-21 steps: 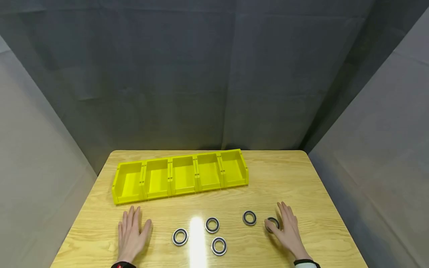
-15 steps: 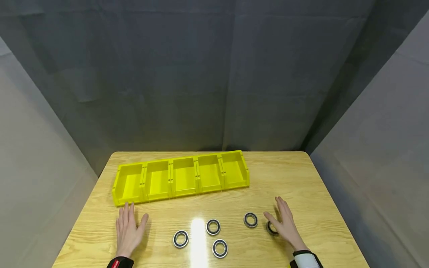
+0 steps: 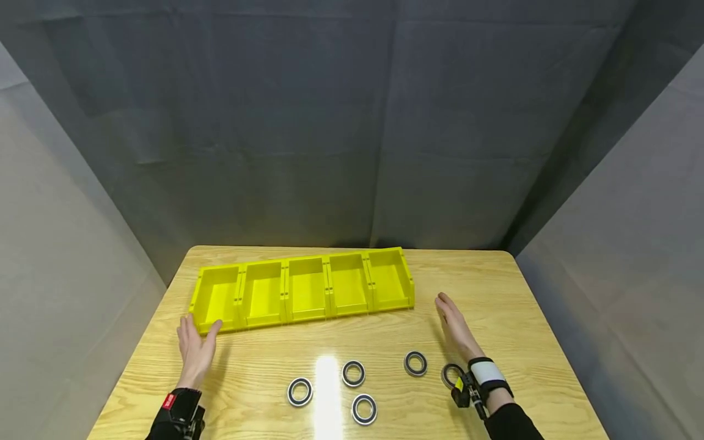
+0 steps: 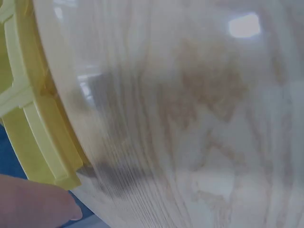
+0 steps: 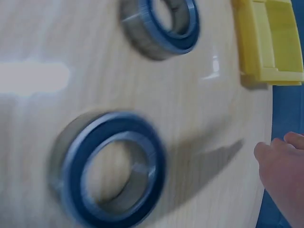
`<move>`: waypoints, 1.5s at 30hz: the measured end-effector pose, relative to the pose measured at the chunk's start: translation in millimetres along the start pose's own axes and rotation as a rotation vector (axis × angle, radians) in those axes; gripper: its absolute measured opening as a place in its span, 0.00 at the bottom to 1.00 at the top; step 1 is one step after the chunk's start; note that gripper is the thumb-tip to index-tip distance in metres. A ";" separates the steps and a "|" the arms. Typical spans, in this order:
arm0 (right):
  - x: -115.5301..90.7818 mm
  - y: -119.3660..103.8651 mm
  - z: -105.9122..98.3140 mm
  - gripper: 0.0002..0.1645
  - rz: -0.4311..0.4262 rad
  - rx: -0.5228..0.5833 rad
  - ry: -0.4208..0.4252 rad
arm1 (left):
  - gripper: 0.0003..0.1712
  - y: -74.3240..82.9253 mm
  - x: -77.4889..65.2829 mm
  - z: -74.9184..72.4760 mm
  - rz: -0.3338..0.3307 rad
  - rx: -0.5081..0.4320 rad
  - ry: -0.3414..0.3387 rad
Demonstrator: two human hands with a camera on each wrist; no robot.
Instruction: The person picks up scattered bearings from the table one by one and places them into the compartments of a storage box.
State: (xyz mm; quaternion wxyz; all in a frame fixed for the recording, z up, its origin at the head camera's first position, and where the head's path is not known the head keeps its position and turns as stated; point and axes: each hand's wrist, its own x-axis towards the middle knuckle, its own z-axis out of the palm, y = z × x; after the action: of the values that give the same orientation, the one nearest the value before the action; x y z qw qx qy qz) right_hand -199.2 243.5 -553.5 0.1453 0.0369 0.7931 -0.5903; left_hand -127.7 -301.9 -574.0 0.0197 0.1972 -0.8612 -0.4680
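My left hand (image 3: 195, 353) is at the front left corner of a yellow row of bins (image 3: 285, 287), fingers extended and thumb spread. In the left wrist view, the thumb (image 4: 38, 202) lies by the end of the bins (image 4: 50, 137); whether it touches them I cannot tell. To the right of the bins my right hand (image 3: 458, 327) is held over the table, fingers straight, holding nothing. Below its wrist lies a ball bearing (image 3: 444, 375), partly covered by the wrist camera. A second bearing (image 3: 407, 365) lies left of it. Both show large in the right wrist view, the nearer bearing (image 5: 76, 175) blurred.
More bearings lie flat on the wooden table (image 3: 264, 366): a left bearing (image 3: 289, 392), a middle bearing (image 3: 344, 374) and a front bearing (image 3: 354, 410). Grey curtains (image 3: 297, 122) enclose the back and sides. A bright reflection crosses the tabletop.
Both hands have moved forward, away from the person. The left has reached the corner of the bins; the right has passed beyond the rightmost bearing. The bearings stay on the table.
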 end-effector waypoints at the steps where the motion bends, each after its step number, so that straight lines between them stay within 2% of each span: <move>1: 4.0 -1.2 0.1 0.44 0.000 0.026 -0.007 | 0.51 0.4 2.4 -1.5 -0.010 -0.017 -0.001; 7: 21.9 -10.2 3.6 0.43 -0.020 0.150 -0.031 | 0.50 3.4 14.6 -8.8 -0.094 -0.137 -0.058; 13: 33.3 -14.6 7.7 0.41 -0.038 0.185 -0.045 | 0.51 5.9 23.0 -14.1 -0.160 -0.186 -0.123; 23: 45.2 -23.6 25.4 0.41 -0.008 0.239 -0.126 | 0.48 8.2 28.2 -21.2 -0.168 -0.197 -0.135; 30: 46.3 -23.6 29.5 0.42 0.002 0.192 -0.107 | 0.46 6.9 29.3 -28.8 -0.164 -0.176 -0.179; 38: 49.2 -20.7 33.1 0.43 0.006 0.134 -0.092 | 0.46 2.0 33.3 -36.5 -0.165 -0.195 -0.180; 45: 49.4 -18.7 35.0 0.43 0.000 0.134 -0.092 | 0.45 -2.1 35.5 -41.6 -0.146 -0.162 -0.184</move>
State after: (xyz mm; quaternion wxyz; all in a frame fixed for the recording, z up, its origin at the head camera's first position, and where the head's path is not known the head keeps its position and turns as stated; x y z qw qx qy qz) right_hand -244.1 199.1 -558.9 0.1787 0.0195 0.7442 -0.6433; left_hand -150.7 -348.9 -557.7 -0.0772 0.2133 -0.8021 -0.5524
